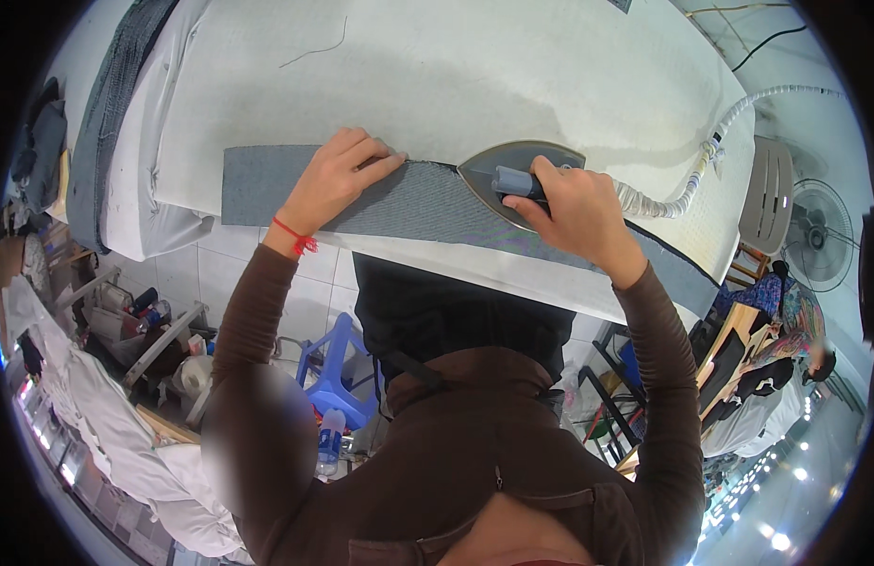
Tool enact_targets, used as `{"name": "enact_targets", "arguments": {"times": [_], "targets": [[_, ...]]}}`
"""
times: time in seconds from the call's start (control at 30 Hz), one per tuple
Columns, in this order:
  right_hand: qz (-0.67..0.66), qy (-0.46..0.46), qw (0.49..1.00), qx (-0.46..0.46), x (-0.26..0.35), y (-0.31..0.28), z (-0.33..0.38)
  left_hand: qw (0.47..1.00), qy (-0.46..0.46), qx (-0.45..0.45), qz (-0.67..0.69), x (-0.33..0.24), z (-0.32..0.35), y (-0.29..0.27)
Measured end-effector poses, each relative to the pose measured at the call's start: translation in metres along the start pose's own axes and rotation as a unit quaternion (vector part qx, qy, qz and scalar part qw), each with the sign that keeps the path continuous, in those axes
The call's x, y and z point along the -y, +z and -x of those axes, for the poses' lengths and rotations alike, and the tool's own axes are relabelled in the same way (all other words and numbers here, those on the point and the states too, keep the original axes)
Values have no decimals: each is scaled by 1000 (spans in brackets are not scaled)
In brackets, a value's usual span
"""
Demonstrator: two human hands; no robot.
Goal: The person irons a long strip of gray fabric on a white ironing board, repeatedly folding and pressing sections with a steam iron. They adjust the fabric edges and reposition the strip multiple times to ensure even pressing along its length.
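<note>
Grey fabric strip (380,203) lies flat along the near edge of the white padded bench (474,75). Iron (512,179) sits on the strip, nose pointing to the person's left. Right hand (574,212) wrapped tight around the iron's blue handle. Left hand (338,179) flat, fingers spread, pressing the strip just left of the iron. Wrapped hose (701,165) runs right from the iron. Blue stool (338,363) below the bench.
</note>
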State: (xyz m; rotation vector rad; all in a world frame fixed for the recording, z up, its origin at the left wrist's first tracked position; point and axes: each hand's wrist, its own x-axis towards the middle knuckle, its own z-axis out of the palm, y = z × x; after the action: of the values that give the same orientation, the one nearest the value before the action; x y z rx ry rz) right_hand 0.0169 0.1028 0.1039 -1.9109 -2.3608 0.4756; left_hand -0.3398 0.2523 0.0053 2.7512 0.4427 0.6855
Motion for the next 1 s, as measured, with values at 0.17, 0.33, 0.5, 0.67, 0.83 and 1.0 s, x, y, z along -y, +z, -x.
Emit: {"name": "enact_targets", "arguments": {"times": [0.17,0.33,0.5,0.67,0.83,1.0], "targets": [[-17,16,1000,20,2,-2,-3,998,65,1,-18,6,-2,-4],[-18,24,999,28,7,-3,-7,995,98,1,-23,12,-4,-3],[-17,32,998,43,10,-4,-9,995,94,15,-5,13,-6,-3],[-10,39,998,46,10,-3,-12,994,93,31,53,21,-2,3],[-13,45,996,77,15,-9,-19,992,112,15,57,22,-1,5],[-14,12,1000,25,3,-2,-13,988,144,0,56,24,4,7]]}}
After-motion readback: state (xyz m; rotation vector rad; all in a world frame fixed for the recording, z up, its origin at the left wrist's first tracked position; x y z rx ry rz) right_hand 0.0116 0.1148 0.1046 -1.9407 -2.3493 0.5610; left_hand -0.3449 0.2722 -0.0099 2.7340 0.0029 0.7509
